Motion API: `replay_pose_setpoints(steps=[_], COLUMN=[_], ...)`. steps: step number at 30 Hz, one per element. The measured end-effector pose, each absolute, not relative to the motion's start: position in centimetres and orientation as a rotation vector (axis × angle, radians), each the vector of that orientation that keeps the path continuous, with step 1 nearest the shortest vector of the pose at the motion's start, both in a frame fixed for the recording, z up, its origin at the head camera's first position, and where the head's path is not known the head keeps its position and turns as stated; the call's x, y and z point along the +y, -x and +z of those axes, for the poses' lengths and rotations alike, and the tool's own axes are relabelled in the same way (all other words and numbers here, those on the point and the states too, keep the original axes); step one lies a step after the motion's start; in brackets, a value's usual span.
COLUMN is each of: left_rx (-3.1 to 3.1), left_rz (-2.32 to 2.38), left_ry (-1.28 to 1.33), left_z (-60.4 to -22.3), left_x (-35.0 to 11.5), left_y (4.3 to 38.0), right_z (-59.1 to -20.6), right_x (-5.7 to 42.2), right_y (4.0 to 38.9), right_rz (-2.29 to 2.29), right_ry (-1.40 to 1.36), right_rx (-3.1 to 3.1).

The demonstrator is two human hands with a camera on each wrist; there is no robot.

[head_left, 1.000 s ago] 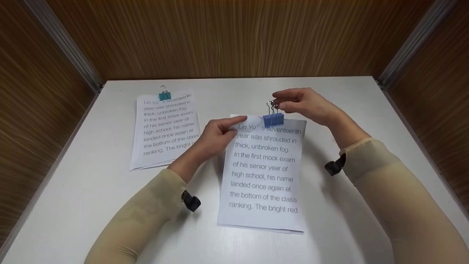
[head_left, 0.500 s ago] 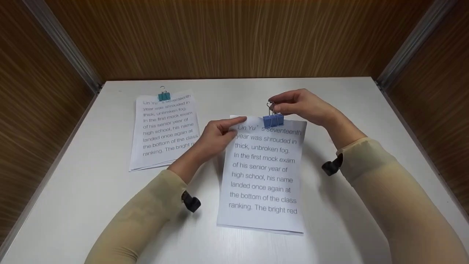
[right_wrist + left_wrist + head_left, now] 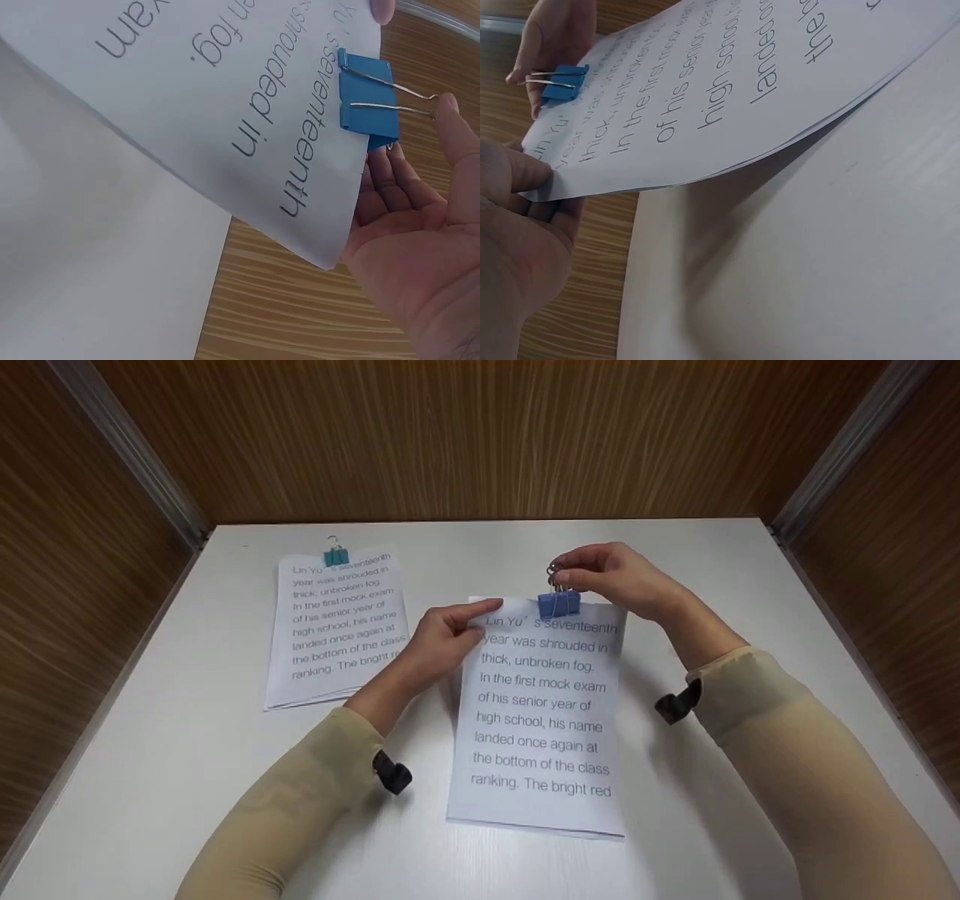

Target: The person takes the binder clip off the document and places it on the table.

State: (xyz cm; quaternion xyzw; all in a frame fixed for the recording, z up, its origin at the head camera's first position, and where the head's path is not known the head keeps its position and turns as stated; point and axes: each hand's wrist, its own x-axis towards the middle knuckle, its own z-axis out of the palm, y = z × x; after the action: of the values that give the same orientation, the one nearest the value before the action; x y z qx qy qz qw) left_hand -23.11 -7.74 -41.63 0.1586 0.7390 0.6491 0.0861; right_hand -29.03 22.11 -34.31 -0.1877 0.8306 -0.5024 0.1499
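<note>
A stack of printed paper sheets is held tilted, its top edge raised off the table. My left hand pinches its upper left corner; in the left wrist view the thumb lies on the front and the fingers go behind. A blue binder clip grips the top edge right of the middle, its wire handles pointing up. My right hand pinches those handles between thumb and fingers. In the right wrist view the thumb presses the front handle's end, and the other fingers are partly hidden behind the clip.
Another paper stack lies flat on the white table at the left, with a teal binder clip on its top edge. Wood-grain panels enclose the table at the back and both sides.
My right hand has moved slightly left, and its fingertips have closed in on the clip's wire handles. The left hand and the paper have hardly moved.
</note>
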Motion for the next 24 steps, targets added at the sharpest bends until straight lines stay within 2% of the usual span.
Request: replay_pose_setpoints(steps=[8,24], left_rx=[2.219,2.229], left_rz=[1.929,1.955], left_ry=[-0.423,-0.413], left_z=[-42.0,-42.8], left_x=[-7.7,-8.3], left_y=[23.2,23.8], right_z=[-34.1,-34.4], right_x=[22.5,26.9], right_y=[29.0,29.1], right_rz=[-1.663,-2.073], right_ry=[0.543,0.233], right_rx=[2.467,2.339])
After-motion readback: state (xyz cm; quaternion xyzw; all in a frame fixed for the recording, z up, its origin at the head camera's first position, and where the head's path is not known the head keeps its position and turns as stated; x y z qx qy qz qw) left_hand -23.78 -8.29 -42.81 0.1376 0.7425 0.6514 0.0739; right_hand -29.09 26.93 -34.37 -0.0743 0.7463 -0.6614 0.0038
